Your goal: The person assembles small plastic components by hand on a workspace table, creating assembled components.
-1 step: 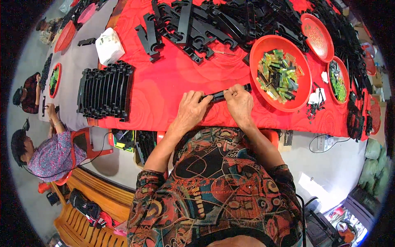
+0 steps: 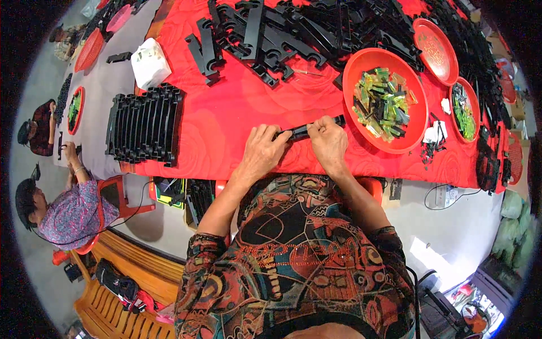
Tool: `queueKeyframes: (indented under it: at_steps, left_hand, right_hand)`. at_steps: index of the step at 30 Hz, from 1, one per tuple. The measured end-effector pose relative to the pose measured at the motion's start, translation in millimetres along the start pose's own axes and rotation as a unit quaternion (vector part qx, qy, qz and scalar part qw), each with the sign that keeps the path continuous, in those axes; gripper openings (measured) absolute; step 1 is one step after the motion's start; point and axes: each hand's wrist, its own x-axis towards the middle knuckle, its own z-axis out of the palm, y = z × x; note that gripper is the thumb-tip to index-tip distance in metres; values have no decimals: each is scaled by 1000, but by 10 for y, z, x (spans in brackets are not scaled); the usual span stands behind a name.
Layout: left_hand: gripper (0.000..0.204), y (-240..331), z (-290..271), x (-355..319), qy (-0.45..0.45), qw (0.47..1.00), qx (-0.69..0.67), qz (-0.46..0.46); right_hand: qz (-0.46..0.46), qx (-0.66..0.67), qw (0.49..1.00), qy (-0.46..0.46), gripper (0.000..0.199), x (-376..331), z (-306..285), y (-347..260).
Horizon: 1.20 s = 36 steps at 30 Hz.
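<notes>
A long black plastic part (image 2: 299, 133) lies slightly tilted on the red cloth just in front of me. My left hand (image 2: 264, 149) is closed around its left end, with fingers and thumb pressed on it. Toward the right end, my right hand (image 2: 329, 144) pinches at the part with bent fingers. Whether a small piece is hidden under those right fingertips, I cannot tell. Close to my right hand stands a red round bowl (image 2: 419, 131) holding many small yellow-green and black pieces. Left of my hands, similar black parts are lined up in a neat stack (image 2: 145, 125).
Loose black parts (image 2: 265, 37) are heaped at the back of the table. A white tissue pack (image 2: 151, 63) sits at the back left. More red bowls (image 2: 435, 52) stand at the right. At the left table, a co-worker (image 2: 76, 212) handles a black part; a wooden bench (image 2: 127, 251) stands behind.
</notes>
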Motion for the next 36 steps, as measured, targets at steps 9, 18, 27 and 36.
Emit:
queueKeyframes:
  at_steps: [9,18,27,36]
  left_hand:
    - [17,-46,-12,56,74,986,-136,-68]
    - [15,36,-29,306,-12,991,-128,-39]
    - [43,-44,9,78,-39,997,-5,72]
    - [36,-66,25,161,-92,992,11,84]
  right_hand:
    - [-4,-7,1000,0,21,-6,0,-37]
    - [1,5,1000,2,20,-28,-3,-31]
    - [6,23,1000,-9,20,-6,12,7]
    - [32,-12,999,-29,19,100,-58,-20]
